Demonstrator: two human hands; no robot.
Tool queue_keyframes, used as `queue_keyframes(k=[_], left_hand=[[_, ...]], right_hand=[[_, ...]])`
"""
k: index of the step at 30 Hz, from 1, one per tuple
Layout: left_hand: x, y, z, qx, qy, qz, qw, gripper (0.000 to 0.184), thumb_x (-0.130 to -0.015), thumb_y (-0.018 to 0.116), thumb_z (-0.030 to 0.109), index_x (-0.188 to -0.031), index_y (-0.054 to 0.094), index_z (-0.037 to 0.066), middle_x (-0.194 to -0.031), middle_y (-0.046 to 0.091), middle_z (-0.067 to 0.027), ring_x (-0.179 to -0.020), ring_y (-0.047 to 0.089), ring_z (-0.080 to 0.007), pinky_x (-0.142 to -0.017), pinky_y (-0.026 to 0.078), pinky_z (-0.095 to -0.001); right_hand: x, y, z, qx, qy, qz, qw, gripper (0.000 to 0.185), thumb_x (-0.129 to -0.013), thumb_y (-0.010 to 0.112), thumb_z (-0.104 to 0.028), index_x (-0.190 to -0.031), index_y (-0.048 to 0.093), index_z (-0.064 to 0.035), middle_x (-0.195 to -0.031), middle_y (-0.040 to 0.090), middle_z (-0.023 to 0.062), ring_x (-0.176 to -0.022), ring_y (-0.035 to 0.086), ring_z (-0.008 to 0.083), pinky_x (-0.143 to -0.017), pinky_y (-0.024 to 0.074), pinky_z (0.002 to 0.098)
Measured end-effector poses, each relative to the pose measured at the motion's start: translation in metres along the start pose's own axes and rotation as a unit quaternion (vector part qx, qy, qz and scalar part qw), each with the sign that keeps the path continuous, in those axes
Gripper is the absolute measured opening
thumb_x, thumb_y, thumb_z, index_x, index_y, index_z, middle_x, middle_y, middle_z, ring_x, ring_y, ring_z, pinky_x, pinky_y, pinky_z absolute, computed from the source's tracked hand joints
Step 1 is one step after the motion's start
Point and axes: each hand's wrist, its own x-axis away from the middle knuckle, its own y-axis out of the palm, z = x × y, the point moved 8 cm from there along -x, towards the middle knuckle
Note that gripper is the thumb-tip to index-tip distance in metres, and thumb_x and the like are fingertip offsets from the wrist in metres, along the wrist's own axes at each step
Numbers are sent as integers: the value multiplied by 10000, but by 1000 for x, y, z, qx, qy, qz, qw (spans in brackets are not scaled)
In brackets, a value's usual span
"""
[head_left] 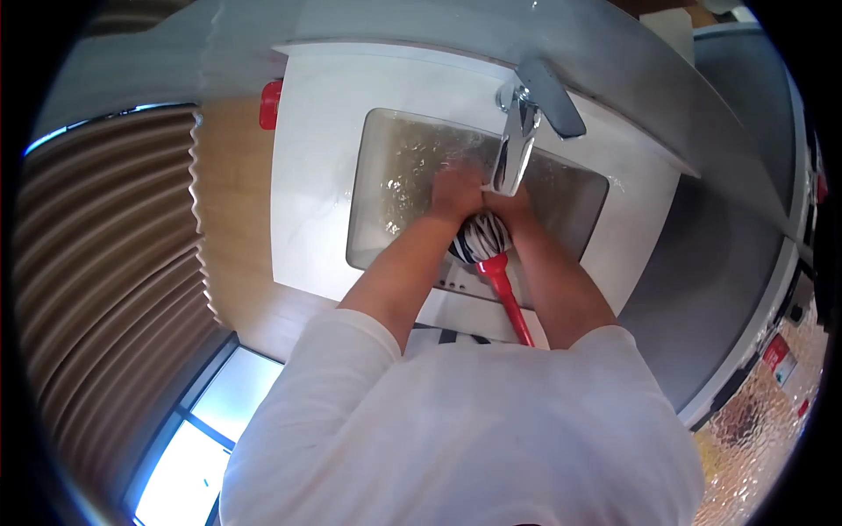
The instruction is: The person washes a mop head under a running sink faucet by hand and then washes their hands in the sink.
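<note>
My left hand [457, 191] is over the water in the sink basin [355, 219], left of the faucet spout. Close beside it, my right hand [510, 203] is partly hidden under the spout of the chrome faucet [517, 145]. Both hands are blurred, and their fingers cannot be made out. Between my wrists lies a striped black and white mop head [484, 237], joined to a red handle [506, 294] that slants down toward my body. The hands are at the upper end of the mop head.
A white countertop [316, 167] surrounds the basin, with its raised back edge behind the faucet. At its left edge is a red object [270, 104]. A grey surface [693, 254] lies to the right, and a ribbed brown curtain or panel [105, 263] to the left.
</note>
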Motion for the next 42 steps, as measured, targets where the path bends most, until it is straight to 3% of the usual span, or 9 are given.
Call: queue_keyframes(k=[5, 8, 11, 15, 17, 18, 21, 28, 42], left_hand=[[-23, 11, 2, -10, 33, -109, 993, 336, -798, 686, 289, -1077, 725, 105, -1193, 692, -171, -1140, 648, -343, -934, 537, -475], [-25, -14, 12, 1, 48, -29, 998, 252, -777, 724, 265, -968, 742, 101, -1149, 700, -164, -1127, 658, -325, -943, 543, -466], [-29, -9, 10, -25, 41, -96, 994, 533, -714, 776, 434, -1120, 701, 97, -1126, 689, -187, -1091, 671, -374, -960, 538, -487], [-30, 4, -10, -22, 0, -63, 998, 754, -685, 827, 452, -1348, 573, 198, -1276, 613, -188, -1197, 606, -383, -1006, 509, -493], [-30, 10, -12, 59, 63, -14, 996, 744, -746, 801, 445, -1368, 518, 150, -1373, 542, -214, -1245, 573, -415, -1001, 502, -531], [-12, -13, -7, 76, 19, -12, 997, 782, -750, 791, 488, -1413, 501, 192, -1383, 536, -208, -1277, 541, -419, -1042, 469, -526], [8, -32, -15, 131, -17, 43, 990, 799, -764, 779, 503, -1454, 481, 231, -1402, 532, -202, -1309, 517, -402, -1093, 423, -517], [62, -39, -61, 321, 26, 153, 934, 596, -836, 746, 214, -1361, 544, 13, -1369, 576, -227, -1286, 540, -397, -1099, 427, -426], [103, 10, -146, 365, -38, 43, 929, 444, -852, 700, 250, -1196, 650, -25, -1164, 692, -229, -1123, 655, -359, -990, 502, -422]], right_hand=[[-16, 8, 17, 200, -87, 7, 976, 253, -847, 646, -303, -911, 716, -68, -893, 719, 201, -804, 706, 413, -724, 566, 554], [-21, 5, 42, 98, -42, 32, 994, 294, -841, 663, -308, -1008, 700, -68, -935, 715, 220, -859, 700, 436, -788, 571, 534], [-20, -11, 23, 113, 101, 4, 988, 444, -857, 667, -326, -1211, 653, -57, -1045, 702, 260, -982, 678, 468, -896, 562, 503], [-5, -13, 47, 17, 57, 33, 998, 512, -942, 626, -296, -1383, 536, -52, -1237, 643, 277, -1191, 610, 436, -1035, 492, 455], [18, -32, 35, -190, -15, 93, 977, 491, -1007, 571, -246, -1451, 480, -57, -1371, 572, 269, -1326, 529, 386, -1096, 424, 421], [38, -49, 21, -74, -19, 133, 988, 439, -1025, 534, -152, -1450, 482, -56, -1356, 601, 228, -1302, 562, 330, -1071, 438, 394], [89, -71, 1, -122, 51, 103, 986, 398, -1013, 560, -212, -1372, 571, -40, -1281, 659, 208, -1222, 623, 326, -1021, 476, 383], [195, -64, -52, 3, 173, -60, 983, 433, -898, 685, -373, -1168, 696, -34, -1080, 720, 222, -953, 712, 373, -865, 547, 418], [219, -75, -96, 183, 237, 138, 944, 408, -780, 720, -356, -1023, 710, -29, -927, 717, 241, -912, 688, 430, -805, 545, 492]])
